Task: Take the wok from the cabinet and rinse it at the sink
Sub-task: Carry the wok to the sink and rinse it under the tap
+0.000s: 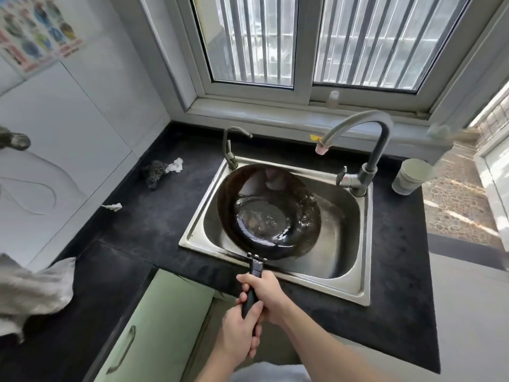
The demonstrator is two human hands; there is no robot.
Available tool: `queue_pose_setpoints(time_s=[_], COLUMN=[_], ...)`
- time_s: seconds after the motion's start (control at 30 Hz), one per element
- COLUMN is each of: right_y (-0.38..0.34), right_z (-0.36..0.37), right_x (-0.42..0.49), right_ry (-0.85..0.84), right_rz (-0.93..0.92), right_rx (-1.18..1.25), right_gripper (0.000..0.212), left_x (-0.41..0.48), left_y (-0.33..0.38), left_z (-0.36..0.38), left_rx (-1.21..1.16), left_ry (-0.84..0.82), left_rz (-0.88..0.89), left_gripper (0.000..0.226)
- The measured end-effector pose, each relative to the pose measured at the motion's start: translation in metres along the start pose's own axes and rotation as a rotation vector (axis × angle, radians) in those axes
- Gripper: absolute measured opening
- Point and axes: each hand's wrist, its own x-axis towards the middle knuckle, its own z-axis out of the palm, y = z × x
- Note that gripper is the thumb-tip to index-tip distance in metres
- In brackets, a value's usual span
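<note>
A dark round wok hangs over the steel sink, tilted, with water pooled and glinting in its bottom. Its black handle points toward me over the sink's front rim. My right hand grips the handle nearer the wok. My left hand grips the handle's end just below it. The tall grey faucet arches over the back of the sink, its spout above the wok's far rim. No running stream is visible.
A small second tap stands at the sink's back left corner. A scrubber and paper scraps lie on the black counter. A cup stands right of the faucet. A grey cloth lies at the left. A green cabinet door is below.
</note>
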Motion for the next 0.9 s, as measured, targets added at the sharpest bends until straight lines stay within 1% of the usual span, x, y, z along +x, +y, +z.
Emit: queue_pose_setpoints(time_s=[0.13, 0.23, 0.3, 0.37, 0.47, 0.57, 0.67, 0.73, 0.83, 0.9], right_y=[0.001, 0.0, -0.002, -0.004, -0.006, -0.007, -0.008, -0.008, -0.008, -0.008], right_z=[-0.003, -0.005, -0.005, -0.007, -0.012, -0.015, -0.016, -0.015, -0.013, -0.016], right_x=[-0.004, -0.006, -0.008, -0.01, -0.012, -0.013, -0.016, -0.019, -0.023, -0.024], right_ry=[-0.051, -0.084, -0.109, -0.135, -0.188, -0.229, -0.25, -0.214, -0.134, -0.131], right_rz=[0.028, 0.051, 0.057, 0.056, 0.06, 0.047, 0.03, 0.002, -0.073, -0.111], right_rx=[0.04, 0.088, 0.102, 0.109, 0.107, 0.036, -0.1, -0.204, -0.314, -0.362], right_gripper=[0.036, 0.037, 0.037, 0.038, 0.036, 0.035, 0.035, 0.033, 0.029, 0.026], left_x=[-0.009, -0.015, -0.018, -0.021, -0.026, -0.031, -0.036, -0.039, -0.039, -0.038], left_y=[0.0, 0.004, 0.007, 0.01, 0.01, 0.008, 0.004, -0.001, -0.006, -0.009], left_z=[0.005, 0.008, 0.012, 0.017, 0.024, 0.028, 0.029, 0.029, 0.031, 0.034], left_rx=[0.108, 0.258, 0.366, 0.411, 0.472, 0.498, 0.477, 0.496, 0.515, 0.546], left_ry=[0.062, 0.119, 0.183, 0.24, 0.295, 0.338, 0.394, 0.41, 0.424, 0.447], left_rz=[0.015, 0.043, 0.091, 0.128, 0.154, 0.17, 0.2, 0.219, 0.238, 0.273], left_gripper=[0.038, 0.039, 0.032, 0.024, 0.031, 0.035, 0.041, 0.042, 0.038, 0.037])
